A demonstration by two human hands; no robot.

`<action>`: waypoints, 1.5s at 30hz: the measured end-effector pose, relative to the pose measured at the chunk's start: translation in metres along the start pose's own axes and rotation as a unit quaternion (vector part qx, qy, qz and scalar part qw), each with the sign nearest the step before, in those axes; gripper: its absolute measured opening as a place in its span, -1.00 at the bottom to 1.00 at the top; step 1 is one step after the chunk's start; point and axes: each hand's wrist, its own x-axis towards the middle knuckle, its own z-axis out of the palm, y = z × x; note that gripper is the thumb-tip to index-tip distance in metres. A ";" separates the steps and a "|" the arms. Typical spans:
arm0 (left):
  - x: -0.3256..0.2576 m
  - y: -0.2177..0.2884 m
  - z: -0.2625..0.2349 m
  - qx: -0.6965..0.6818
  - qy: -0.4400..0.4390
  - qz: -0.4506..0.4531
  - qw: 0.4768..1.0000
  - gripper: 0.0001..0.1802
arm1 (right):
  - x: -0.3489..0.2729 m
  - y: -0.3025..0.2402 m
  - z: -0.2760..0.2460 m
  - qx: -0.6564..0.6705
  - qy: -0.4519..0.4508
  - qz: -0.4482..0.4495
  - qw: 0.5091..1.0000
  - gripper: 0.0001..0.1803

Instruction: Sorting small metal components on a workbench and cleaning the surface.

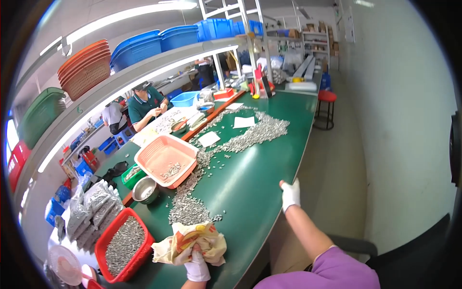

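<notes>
My left hand (196,269), in a white glove, is closed on a crumpled cream cloth (190,242) with a yellow and red print. The cloth lies on the green tabletop (243,178), at the near end of a long strewn heap of small silvery metal parts (187,207). At the table's right edge is my right hand (290,195), gloved in white with a bare fingertip, its fingers apart and nothing seen in them. Left of the heap stands a pink basket (144,159) with a few parts inside. A red basket (149,236) full of such parts stands left of the cloth.
A metal bowl (153,195) and a green tray (126,179) stand beside the pink basket. Bagged parts (98,204) are piled at left. Paper sheets (244,122) lie on the heap. Across the table sits a person (144,108). Stacked baskets (86,70) line an overhead shelf.
</notes>
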 end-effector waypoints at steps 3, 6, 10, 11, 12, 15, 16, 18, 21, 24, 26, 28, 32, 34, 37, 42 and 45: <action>0.002 -0.006 -0.004 -0.044 -0.007 -0.025 0.999 -0.45 | -0.003 0.006 0.000 -0.034 0.015 -0.031 0.999 -0.51; 0.002 0.007 0.004 -0.051 -0.028 -0.027 0.998 -0.50 | 0.000 0.009 -0.002 -0.013 0.008 -0.054 0.998 -0.49; -0.001 0.002 0.002 0.000 -0.020 0.052 0.998 -0.55 | -0.004 0.004 0.004 -0.016 -0.003 -0.039 0.999 -0.43; -0.004 0.007 0.005 -0.018 -0.020 0.058 0.998 -0.55 | 0.007 0.010 -0.001 -0.025 0.002 -0.041 0.999 -0.43; -0.004 0.006 0.002 -0.003 -0.017 0.078 0.997 -0.54 | 0.011 0.011 0.000 -0.049 -0.003 -0.038 0.998 -0.42; -0.008 0.010 -0.006 -0.079 0.026 0.056 0.995 -0.55 | 0.019 0.013 -0.001 -0.069 0.008 -0.066 0.995 -0.42; -0.014 0.046 -0.009 -0.092 0.019 0.025 0.995 -0.52 | 0.029 0.013 -0.009 -0.069 0.012 -0.054 0.996 -0.41; -0.028 0.061 -0.035 -0.191 -0.010 -0.066 0.979 -0.51 | 0.042 0.014 -0.012 -0.066 0.002 -0.044 0.997 -0.45; -0.053 0.074 -0.075 -0.202 -0.022 -0.127 0.971 -0.49 | 0.062 0.019 -0.015 -0.088 -0.009 -0.045 0.995 -0.40; -0.074 0.064 -0.114 -0.180 -0.042 -0.161 0.969 -0.51 | 0.054 0.024 -0.006 -0.132 -0.015 -0.035 0.991 -0.44; -0.087 0.066 -0.130 -0.162 -0.063 -0.173 0.969 -0.50 | 0.052 0.024 -0.009 -0.177 0.002 -0.049 0.983 -0.44; -0.091 0.069 -0.136 -0.152 -0.063 -0.169 0.972 -0.49 | 0.056 0.019 -0.014 -0.244 0.018 -0.062 0.968 -0.43; -0.094 0.053 -0.156 -0.156 -0.027 -0.200 0.967 -0.46 | -0.005 -0.017 0.020 -0.516 0.076 -0.105 0.847 -0.33; -0.087 0.057 -0.155 -0.159 -0.053 -0.198 0.966 -0.42 | -0.022 -0.039 0.014 -0.574 0.064 -0.417 0.702 -0.28; -0.088 0.067 -0.159 -0.195 -0.016 -0.206 0.959 -0.39 | -0.145 -0.050 0.064 -0.351 -0.268 -0.470 0.764 -0.36; -0.089 0.077 -0.146 -0.222 -0.061 -0.243 0.942 -0.26 | -0.335 -0.066 0.084 -0.189 -0.720 -0.333 0.579 0.06; -0.092 0.077 -0.144 -0.198 -0.108 -0.270 0.936 -0.16 | -0.355 -0.028 0.079 -0.219 -0.673 -0.341 0.619 0.02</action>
